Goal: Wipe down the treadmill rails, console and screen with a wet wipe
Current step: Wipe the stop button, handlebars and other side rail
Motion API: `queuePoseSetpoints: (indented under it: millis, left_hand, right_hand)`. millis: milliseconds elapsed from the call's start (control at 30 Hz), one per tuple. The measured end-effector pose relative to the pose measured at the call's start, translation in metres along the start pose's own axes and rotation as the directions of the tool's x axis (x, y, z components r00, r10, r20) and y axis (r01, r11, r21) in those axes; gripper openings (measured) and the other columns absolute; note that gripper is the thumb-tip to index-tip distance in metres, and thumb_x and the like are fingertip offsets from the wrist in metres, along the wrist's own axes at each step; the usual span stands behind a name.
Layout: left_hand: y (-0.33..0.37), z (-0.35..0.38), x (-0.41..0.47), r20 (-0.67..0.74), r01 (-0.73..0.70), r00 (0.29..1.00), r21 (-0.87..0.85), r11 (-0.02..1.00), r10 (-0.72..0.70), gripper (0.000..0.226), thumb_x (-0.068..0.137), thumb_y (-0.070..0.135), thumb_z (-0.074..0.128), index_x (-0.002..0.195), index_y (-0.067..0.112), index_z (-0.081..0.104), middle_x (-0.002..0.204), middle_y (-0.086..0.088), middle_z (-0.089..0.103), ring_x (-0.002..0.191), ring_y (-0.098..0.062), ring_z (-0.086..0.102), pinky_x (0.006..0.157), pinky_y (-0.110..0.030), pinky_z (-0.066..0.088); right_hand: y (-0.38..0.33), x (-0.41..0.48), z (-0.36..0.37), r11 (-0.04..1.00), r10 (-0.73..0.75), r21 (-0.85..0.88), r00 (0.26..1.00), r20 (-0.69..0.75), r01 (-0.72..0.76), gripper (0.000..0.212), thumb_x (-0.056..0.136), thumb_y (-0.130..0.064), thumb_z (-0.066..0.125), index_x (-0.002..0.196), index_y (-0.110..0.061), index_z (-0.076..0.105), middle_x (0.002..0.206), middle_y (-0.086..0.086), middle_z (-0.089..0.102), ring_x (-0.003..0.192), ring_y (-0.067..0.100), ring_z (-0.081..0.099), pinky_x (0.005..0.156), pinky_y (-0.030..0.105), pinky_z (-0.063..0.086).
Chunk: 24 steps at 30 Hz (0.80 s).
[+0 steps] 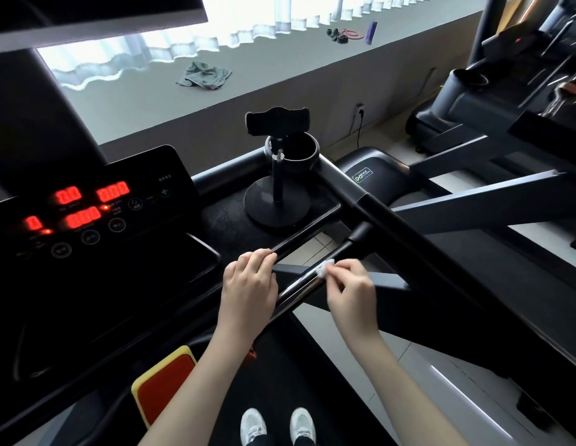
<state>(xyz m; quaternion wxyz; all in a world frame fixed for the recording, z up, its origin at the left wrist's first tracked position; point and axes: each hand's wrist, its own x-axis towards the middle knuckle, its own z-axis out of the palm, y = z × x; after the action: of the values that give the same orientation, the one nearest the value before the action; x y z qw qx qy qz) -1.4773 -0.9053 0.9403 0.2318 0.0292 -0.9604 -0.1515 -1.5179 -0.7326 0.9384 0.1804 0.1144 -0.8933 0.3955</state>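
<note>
Most of the wipe [325,268] is hidden under my R hand [352,291]; only a small white wad shows, pinched btwn fingertips & pressed on the shiny grip bar [297,286]. The bar's long axis runs diagonally, from lower-left by my L hand [249,284] to upper-right toward the side rail [409,226]. Its lower end is tucked behind that hand. L hand's fingers curl over the console [87,214] tray edge. Top-left, the screen [87,17] is cut off. Console btn labels are too blurry to read.

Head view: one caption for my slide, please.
Right hand presses a wet wipe on the treadmill bar; left hand grips the tray edge.
</note>
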Motion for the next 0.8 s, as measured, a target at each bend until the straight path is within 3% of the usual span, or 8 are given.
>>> queuePoseSetpoints:
  millis: [67, 133, 233, 367, 433, 533, 700, 800]
  left_hand:
    - [0.0, 0.0, -0.001, -0.005, 0.006, 1.0, -0.002, 1.0, -0.006, 0.033, 0.083, 0.016, 0.055, 0.113, 0.009, 0.068, 0.116, -0.001, 0.065, 0.106, -0.02, 0.061, 0.088, -0.04, 0.048]
    - [0.0, 0.0, -0.001, -0.012, 0.009, 1.0, 0.0, 1.0, -0.009, 0.032, 0.083, 0.016, 0.055, 0.111, 0.008, 0.068, 0.114, -0.001, 0.066, 0.105, -0.021, 0.061, 0.086, -0.04, 0.048]
    - [0.001, -0.001, -0.001, -0.028, 0.004, 1.0, 0.001, 1.0, -0.004, 0.027, 0.083, 0.01, 0.063, 0.11, 0.007, 0.068, 0.111, -0.002, 0.066, 0.103, -0.022, 0.062, 0.084, -0.041, 0.05]
    - [0.001, -0.004, -0.002, -0.034, 0.026, 0.999, -0.003, 1.0, -0.027, 0.031, 0.078, 0.004, 0.073, 0.108, 0.006, 0.068, 0.108, -0.003, 0.066, 0.101, -0.024, 0.063, 0.083, -0.042, 0.05]
    - [0.0, -0.005, -0.005, -0.042, 0.033, 0.999, 0.008, 0.999, -0.032, 0.028, 0.081, 0.005, 0.068, 0.108, 0.007, 0.068, 0.108, -0.003, 0.065, 0.1, -0.024, 0.062, 0.082, -0.042, 0.051]
    - [-0.003, -0.009, -0.008, -0.046, 0.028, 0.999, 0.036, 0.999, -0.026, 0.028, 0.081, 0.01, 0.065, 0.108, 0.007, 0.068, 0.107, -0.003, 0.066, 0.099, -0.024, 0.063, 0.08, -0.041, 0.051]
    - [-0.013, -0.021, -0.017, -0.052, 0.062, 0.997, 0.027, 0.998, -0.061, 0.034, 0.073, 0.003, 0.079, 0.106, 0.004, 0.07, 0.101, -0.005, 0.067, 0.095, -0.026, 0.065, 0.074, -0.041, 0.053]
    - [-0.014, -0.02, -0.018, -0.062, 0.06, 0.996, 0.039, 0.997, -0.058, 0.033, 0.074, 0.003, 0.078, 0.106, 0.004, 0.07, 0.1, -0.005, 0.067, 0.094, -0.026, 0.065, 0.074, -0.041, 0.053]
  right_hand:
    - [0.001, 0.01, 0.001, 0.999, 0.028, -0.023, 0.998, -0.054, -0.029, 0.01, 0.08, 0.008, 0.07, 0.083, 0.0, 0.075, 0.083, 0.006, 0.062, 0.077, 0.022, 0.057, 0.07, 0.025, 0.047]
    - [-0.006, 0.006, 0.004, 0.996, -0.079, -0.041, 0.997, 0.026, 0.08, 0.011, 0.083, 0.004, 0.066, 0.081, -0.004, 0.074, 0.082, 0.004, 0.063, 0.081, 0.018, 0.053, 0.076, 0.016, 0.041]
    - [-0.009, -0.003, 0.003, 0.959, -0.264, -0.062, 0.949, 0.17, 0.278, 0.023, 0.091, -0.012, 0.052, 0.083, -0.01, 0.074, 0.082, -0.003, 0.064, 0.084, 0.017, 0.053, 0.076, 0.023, 0.045]
    - [0.005, 0.025, 0.002, 0.963, -0.156, -0.217, 0.987, 0.025, 0.158, 0.03, 0.085, -0.021, 0.046, 0.075, -0.015, 0.075, 0.076, -0.005, 0.067, 0.081, 0.024, 0.06, 0.075, 0.032, 0.038]
    - [-0.002, 0.022, 0.006, 0.961, -0.174, -0.204, 0.982, 0.08, 0.187, 0.029, 0.082, -0.02, 0.047, 0.073, -0.017, 0.074, 0.075, -0.007, 0.067, 0.082, 0.022, 0.06, 0.078, 0.03, 0.035]
    - [-0.009, 0.011, 0.008, 0.931, -0.311, -0.122, 0.921, 0.233, 0.345, 0.022, 0.079, -0.014, 0.053, 0.073, -0.021, 0.073, 0.077, -0.012, 0.067, 0.086, 0.014, 0.056, 0.082, 0.027, 0.031]
    - [0.003, 0.032, 0.005, 0.942, -0.2, -0.247, 0.972, 0.125, 0.226, 0.028, 0.081, -0.019, 0.048, 0.07, -0.019, 0.073, 0.074, -0.009, 0.068, 0.082, 0.022, 0.062, 0.082, 0.031, 0.027]
    - [-0.014, 0.008, 0.011, 0.931, -0.3, -0.134, 0.921, 0.249, 0.34, 0.017, 0.076, -0.009, 0.06, 0.074, -0.021, 0.073, 0.08, -0.012, 0.069, 0.089, 0.016, 0.059, 0.085, 0.028, 0.028]
